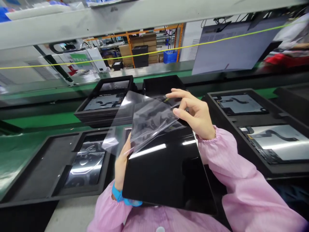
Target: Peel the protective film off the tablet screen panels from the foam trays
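Note:
A glossy black tablet screen panel [166,174] is held up in front of me, tilted, with lights reflected in it. My left hand [122,162] grips its left edge; most of those fingers are behind the panel. A clear plastic film [149,122] is lifted off the upper part of the panel and folds over to the left. My right hand [193,111] pinches the film's right edge between thumb and fingers, near the panel's upper right. A blue band [118,195] circles my left wrist.
To the left lies a black foam tray [48,167] holding a screen panel [87,161]. Stacked trays [103,117] with panels stand behind. On the right, another tray [233,120] holds panels with flex cables. A yellow cord [154,52] runs across; a person's sleeve [293,35] shows far right.

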Motion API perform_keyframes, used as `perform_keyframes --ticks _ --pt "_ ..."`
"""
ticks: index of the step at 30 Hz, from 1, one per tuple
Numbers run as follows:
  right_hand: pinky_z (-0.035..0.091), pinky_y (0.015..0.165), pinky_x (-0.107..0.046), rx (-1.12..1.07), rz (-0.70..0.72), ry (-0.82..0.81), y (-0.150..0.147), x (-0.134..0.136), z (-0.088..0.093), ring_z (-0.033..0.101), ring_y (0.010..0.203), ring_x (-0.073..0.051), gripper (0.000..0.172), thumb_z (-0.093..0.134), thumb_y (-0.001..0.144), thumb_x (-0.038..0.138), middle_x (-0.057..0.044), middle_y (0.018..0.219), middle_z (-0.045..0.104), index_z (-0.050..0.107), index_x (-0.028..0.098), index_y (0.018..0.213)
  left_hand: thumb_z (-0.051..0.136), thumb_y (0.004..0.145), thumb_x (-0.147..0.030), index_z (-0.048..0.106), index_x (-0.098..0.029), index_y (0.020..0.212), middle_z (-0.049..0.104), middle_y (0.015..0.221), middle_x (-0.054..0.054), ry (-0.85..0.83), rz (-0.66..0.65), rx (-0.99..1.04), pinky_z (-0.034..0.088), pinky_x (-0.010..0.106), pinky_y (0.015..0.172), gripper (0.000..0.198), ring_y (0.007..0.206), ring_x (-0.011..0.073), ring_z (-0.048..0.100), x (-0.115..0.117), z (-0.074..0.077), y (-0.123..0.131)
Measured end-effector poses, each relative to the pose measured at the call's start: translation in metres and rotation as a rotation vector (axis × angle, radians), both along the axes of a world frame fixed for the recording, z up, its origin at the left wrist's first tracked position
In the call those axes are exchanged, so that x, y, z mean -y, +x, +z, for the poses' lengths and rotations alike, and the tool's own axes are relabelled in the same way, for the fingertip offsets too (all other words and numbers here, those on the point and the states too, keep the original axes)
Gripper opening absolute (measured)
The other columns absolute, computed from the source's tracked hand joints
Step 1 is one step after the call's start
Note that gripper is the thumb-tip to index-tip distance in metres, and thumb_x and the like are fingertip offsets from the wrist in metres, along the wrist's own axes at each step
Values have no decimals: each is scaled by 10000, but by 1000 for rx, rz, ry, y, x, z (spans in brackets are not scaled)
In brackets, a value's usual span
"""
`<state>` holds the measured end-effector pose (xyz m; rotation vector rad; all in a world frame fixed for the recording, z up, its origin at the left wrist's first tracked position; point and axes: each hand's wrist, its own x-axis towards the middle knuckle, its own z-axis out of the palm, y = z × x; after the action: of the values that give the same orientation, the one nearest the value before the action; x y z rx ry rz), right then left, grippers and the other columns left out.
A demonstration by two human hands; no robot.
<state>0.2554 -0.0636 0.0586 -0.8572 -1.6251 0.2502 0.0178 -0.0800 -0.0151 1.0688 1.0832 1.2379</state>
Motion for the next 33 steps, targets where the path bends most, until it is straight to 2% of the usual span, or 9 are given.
perform_keyframes --ticks 6,9,13,17,20,24,27,30,33 --pt "349 1098 -421 -112 54 -53 2 0 1 514 1208 -213 251 598 792 154 -2 1068 664 468 193 581 708 708 -213 713 -304 1083 618 1285 -68 116 46 -233 205 353 1193 386 1357 262 392 -1 3 -2" --pt "352 1096 -409 -114 59 -49 3 -1 2 499 1226 -208 252 600 791 163 10 1053 669 469 198 578 673 762 -282 703 -328 1101 618 1279 -84 158 27 -226 211 363 1197 343 1316 250 455 -5 -4 -6" --pt "349 1098 -409 -125 85 -44 5 -3 2 493 1233 -211 242 602 798 168 5 1053 670 484 197 589 659 766 -334 732 -337 1019 659 1214 -82 119 94 -120 231 373 1193 263 1275 253 502 -10 -8 -7" --pt "336 1109 -436 -141 136 -46 8 -8 0 504 1225 -232 250 605 788 158 4 1037 677 481 192 573 611 815 -314 712 -292 1077 686 1170 -45 58 67 -109 264 374 1180 281 1313 246 456 -2 8 5" --pt "326 1123 -454 -160 140 -66 9 -11 0 506 1225 -247 269 632 774 195 21 1017 682 478 194 554 549 858 -336 699 -267 1099 687 1170 -36 21 129 -104 284 375 1169 292 1327 232 436 4 22 15" --pt "333 1124 -469 -162 101 -91 9 -11 2 496 1234 -266 325 673 768 309 22 990 683 468 199 540 579 832 -366 673 -238 1149 602 1309 -22 81 78 -143 313 356 1155 355 1322 231 444 7 30 16" --pt "320 1133 -470 -159 103 -87 8 -9 4 492 1237 -272 366 686 773 362 8 989 680 459 195 539 646 773 -302 648 -225 1190 590 1324 -22 144 56 -223 316 319 1152 424 1313 222 457 8 34 16" --pt "317 1136 -456 -162 111 -82 8 -11 4 494 1236 -271 377 691 769 363 1 983 683 454 191 532 588 826 -306 655 -217 1174 623 1284 -20 52 88 -153 320 333 1151 365 1313 222 457 9 40 21" --pt "311 1136 -456 -174 125 -76 14 -17 0 498 1233 -269 374 690 767 338 2 991 684 451 187 522 525 884 -300 649 -266 1180 598 1312 -69 -79 25 -3 247 317 1180 322 1389 190 334 11 49 30"
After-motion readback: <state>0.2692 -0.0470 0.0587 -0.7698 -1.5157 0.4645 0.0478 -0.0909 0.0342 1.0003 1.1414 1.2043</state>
